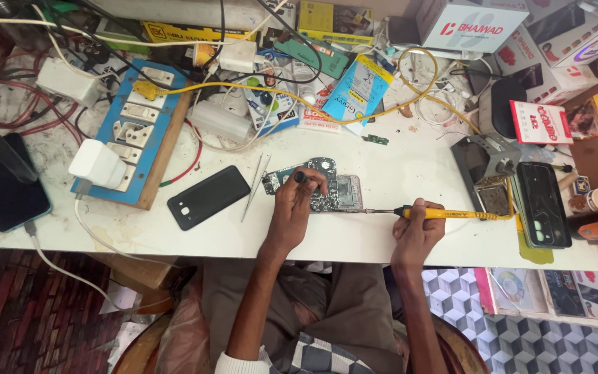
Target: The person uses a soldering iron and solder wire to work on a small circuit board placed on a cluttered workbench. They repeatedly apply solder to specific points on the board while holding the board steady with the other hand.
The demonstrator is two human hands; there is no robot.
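- white tabletop (396, 235), scuffed and cluttered toward its far edge; brick floor to the left below, patterned tile to the right.
- nearest: two bare forearms reaching up from the lap onto the tabletop, elbows tucked in, wrists resting near the front edge.
- right hand (418, 225) closed in a pen-like grip round a yellow-handled soldering iron (444, 213), shaft lying almost level, tip pointing left and touching or just beside the right edge of the opened phone (323, 185); yellow cord trailing off to the right.
- left hand (297, 201) curled over the opened phone, fingers bent and pressing down on it, pinching a small dark-tipped tool (302, 177) above the board; thumb hidden.
- step in hand, by the look of it: soldering at the board's right edge, with the phone pinned flat.
- next move likely calls for a steady tip and firm pressure from the left hand, so nothing shifts.
- just left of the phone: metal tweezers (254, 187), then a black back cover (209, 197).
- to the right: grey iron stand (482, 159) and a black phone case (542, 204).
- farther back: blue switch board (133, 135), white charger (95, 163), boxes and loose cables.
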